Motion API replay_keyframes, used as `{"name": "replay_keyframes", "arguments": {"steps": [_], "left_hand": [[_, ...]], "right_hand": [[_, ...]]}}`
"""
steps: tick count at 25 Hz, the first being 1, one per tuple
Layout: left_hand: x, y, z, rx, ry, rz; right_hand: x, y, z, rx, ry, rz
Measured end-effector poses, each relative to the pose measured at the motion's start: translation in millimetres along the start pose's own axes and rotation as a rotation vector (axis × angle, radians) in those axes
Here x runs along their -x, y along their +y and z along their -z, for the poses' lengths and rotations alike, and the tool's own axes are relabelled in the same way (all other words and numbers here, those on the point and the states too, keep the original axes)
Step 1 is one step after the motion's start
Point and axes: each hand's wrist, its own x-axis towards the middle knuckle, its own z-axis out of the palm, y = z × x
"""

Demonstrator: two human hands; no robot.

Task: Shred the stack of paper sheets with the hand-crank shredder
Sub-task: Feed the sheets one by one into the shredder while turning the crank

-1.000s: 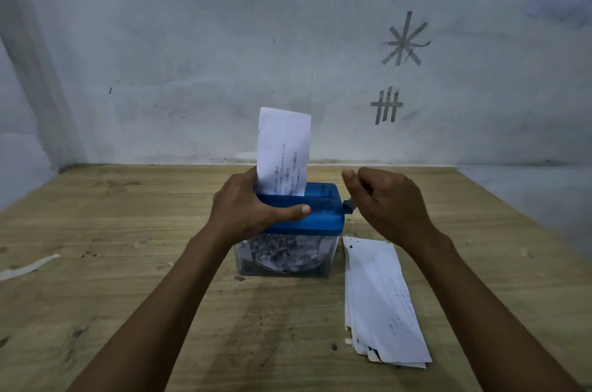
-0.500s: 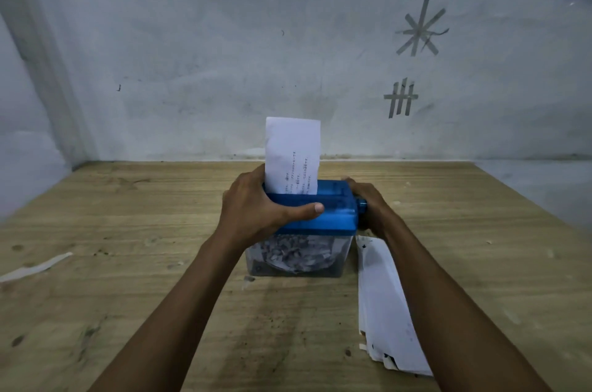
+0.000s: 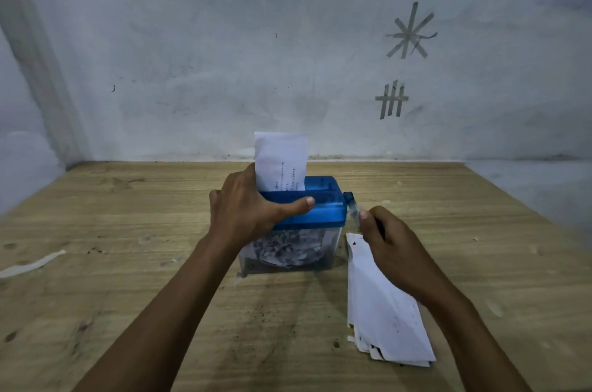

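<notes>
A small hand-crank shredder with a blue top and a clear bin full of paper shreds stands mid-table. A white printed sheet sticks upright out of its slot. My left hand grips the blue top, thumb along the front edge. My right hand pinches the crank handle on the shredder's right side, low and toward me. The stack of paper sheets lies on the table right of the shredder, partly under my right forearm.
The wooden table butts against a pale wall at the back and left. A torn paper strip lies near the left edge. Tape marks are stuck on the wall.
My right hand has swung the crank from above, around behind, to low and near. The sheet stands lower in the slot than a second ago. My left hand has kept its grip.
</notes>
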Motion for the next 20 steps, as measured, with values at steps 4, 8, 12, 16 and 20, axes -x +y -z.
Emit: {"name": "replay_keyframes", "arguments": {"steps": [4, 8, 12, 16, 20], "left_hand": [[-0.1, -2.3, 2.6, 0.034, -0.069, -0.021], [-1.8, -3.7, 5.8, 0.137, -0.113, -0.024], [-0.9, -7.9, 4.9, 0.198, -0.100, -0.037], [1.2, -5.4, 3.2, 0.178, -0.063, -0.035], [4.1, -3.6, 1.5, 0.084, 0.028, -0.003]], "right_hand": [[-8.3, -19.1, 14.8, -0.174, 0.115, 0.143], [-60.7, -38.5, 19.1, -0.341, 0.221, 0.088], [-115.9, -20.2, -1.0, -0.459, 0.145, -0.182], [-120.5, 18.7, -29.4, -0.616, 0.014, -0.479], [-77.2, 25.6, -37.6, -0.456, -0.073, -0.501]]}}
